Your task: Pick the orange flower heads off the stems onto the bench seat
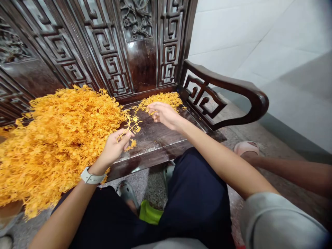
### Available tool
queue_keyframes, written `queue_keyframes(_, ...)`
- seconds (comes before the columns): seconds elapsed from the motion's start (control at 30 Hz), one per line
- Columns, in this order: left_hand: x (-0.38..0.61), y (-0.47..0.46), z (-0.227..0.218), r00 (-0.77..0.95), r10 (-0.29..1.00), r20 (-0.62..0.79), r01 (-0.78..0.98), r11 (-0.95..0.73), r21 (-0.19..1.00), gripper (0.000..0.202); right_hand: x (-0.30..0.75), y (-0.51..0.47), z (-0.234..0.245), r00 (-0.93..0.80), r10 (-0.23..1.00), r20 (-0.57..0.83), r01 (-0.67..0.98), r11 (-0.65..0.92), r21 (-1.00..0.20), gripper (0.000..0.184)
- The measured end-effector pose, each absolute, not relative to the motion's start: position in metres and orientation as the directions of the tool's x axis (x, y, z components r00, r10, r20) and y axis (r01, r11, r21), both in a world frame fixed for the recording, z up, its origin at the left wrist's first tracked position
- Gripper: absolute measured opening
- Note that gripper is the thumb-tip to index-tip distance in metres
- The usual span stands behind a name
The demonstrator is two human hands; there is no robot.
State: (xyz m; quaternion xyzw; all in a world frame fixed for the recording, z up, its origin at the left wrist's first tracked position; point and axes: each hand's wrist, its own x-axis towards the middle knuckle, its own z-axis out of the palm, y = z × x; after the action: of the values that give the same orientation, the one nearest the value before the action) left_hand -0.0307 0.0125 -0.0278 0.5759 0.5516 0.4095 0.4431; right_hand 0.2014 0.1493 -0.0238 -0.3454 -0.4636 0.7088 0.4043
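Note:
My left hand (pixel 116 145), with a white watch on its wrist, pinches a yellow branched plastic flower sprig (pixel 133 125) between thumb and fingertips. To the right, my right hand (pixel 164 115) is closed, its fingers curled together over the near edge of a small pile of yellow pieces (pixel 168 99). Whatever its fingertips hold is too small and hidden to make out. A big heap of yellow plastic sprigs (pixel 75 138) rises beside my left hand. One more yellow piece (pixel 131 144) lies on the wooden seat (pixel 153 138) just behind the left fingers.
The dark bench has a carved backrest (pixel 142 65) behind the piles and a curved armrest (pixel 233 88) at the right. Below lies something bright green (pixel 150 212) between my feet. Another person's foot in a pink slipper (pixel 247 148) stands right of the bench.

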Motion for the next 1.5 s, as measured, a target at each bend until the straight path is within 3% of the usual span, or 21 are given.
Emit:
queue_keyframes(0.13,-0.024,0.010,-0.024,0.065,0.995,-0.074,0.193,0.060,0.979,0.039,0.191,0.139,-0.029,-0.596,0.802,-0.041,-0.053,-0.091,-0.994,0.026)
queue_keyframes(0.23,-0.020,0.009,-0.021,0.075,0.994,-0.082,0.191,0.066,0.979,0.039,0.187,0.136,-0.029,-0.682,0.731,0.030,-0.032,0.011,-0.999,0.033)
queue_keyframes(0.43,-0.014,0.014,-0.018,0.101,0.993,-0.059,0.182,0.039,0.982,0.039,0.177,0.145,-0.028,-0.491,0.846,0.208,-0.165,0.144,-0.976,0.045)
queue_keyframes(0.63,-0.018,0.019,-0.006,0.051,0.993,0.109,0.251,-0.118,0.961,0.035,0.146,0.144,-0.017,-0.275,0.928,0.250,-0.249,0.183,-0.951,0.034)
queue_keyframes(0.73,-0.020,-0.003,0.002,0.153,0.971,0.183,0.337,-0.225,0.914,0.034,0.158,0.156,0.011,-0.151,0.958,0.243,-0.321,0.184,-0.929,0.024)
queue_keyframes(0.83,-0.022,-0.028,0.000,0.319,0.936,0.151,0.416,-0.282,0.865,0.037,0.194,0.170,0.038,0.016,0.969,0.246,-0.395,0.232,-0.889,0.024)
queue_keyframes(0.87,-0.023,-0.033,-0.003,0.333,0.933,0.134,0.429,-0.277,0.860,0.037,0.207,0.171,0.042,0.003,0.962,0.272,-0.397,0.251,-0.883,0.022)
queue_keyframes(0.93,-0.029,-0.034,-0.011,0.290,0.951,0.111,0.436,-0.234,0.869,0.037,0.226,0.166,0.043,-0.193,0.930,0.312,-0.352,0.231,-0.907,0.020)
queue_keyframes(1.0,-0.039,-0.028,-0.017,0.186,0.978,0.091,0.419,-0.163,0.893,0.036,0.237,0.154,0.036,-0.568,0.778,0.270,-0.213,0.178,-0.961,0.023)
queue_keyframes(1.07,-0.048,-0.021,-0.020,0.073,0.995,0.075,0.396,-0.098,0.913,0.035,0.240,0.144,0.028,-0.895,0.437,0.089,-0.017,0.166,-0.986,0.024)
queue_keyframes(1.13,-0.054,-0.017,-0.019,0.000,0.997,0.077,0.379,-0.071,0.923,0.033,0.239,0.142,0.021,-0.990,0.101,-0.096,0.114,0.187,-0.976,0.023)
queue_keyframes(1.17,-0.054,-0.017,-0.017,-0.013,0.997,0.080,0.376,-0.069,0.924,0.031,0.238,0.144,0.018,-0.992,0.057,-0.110,0.118,0.174,-0.978,0.024)
queue_keyframes(1.2,-0.053,-0.017,-0.015,-0.015,0.997,0.082,0.374,-0.070,0.925,0.031,0.236,0.149,0.016,-0.990,0.133,-0.055,0.073,0.130,-0.989,0.027)
queue_keyframes(1.23,-0.051,-0.017,-0.013,-0.010,0.997,0.082,0.372,-0.072,0.926,0.031,0.235,0.154,0.014,-0.949,0.313,0.044,-0.024,0.069,-0.997,0.032)
queue_keyframes(1.3,-0.046,-0.017,-0.010,0.010,0.997,0.077,0.362,-0.075,0.929,0.032,0.232,0.163,0.012,-0.646,0.739,0.192,-0.305,-0.019,-0.952,0.041)
queue_keyframes(1.33,-0.044,-0.016,-0.010,0.017,0.997,0.075,0.358,-0.076,0.931,0.033,0.232,0.167,0.012,-0.464,0.866,0.188,-0.424,-0.031,-0.905,0.044)
queue_keyframes(1.4,-0.041,-0.013,-0.012,0.021,0.997,0.075,0.356,-0.077,0.931,0.033,0.231,0.168,0.014,-0.322,0.941,0.108,-0.533,-0.085,-0.842,0.044)
queue_keyframes(1.5,-0.041,-0.007,-0.017,0.024,0.998,0.055,0.351,-0.060,0.934,0.032,0.229,0.162,0.016,-0.397,0.917,0.043,-0.512,-0.182,-0.840,0.029)
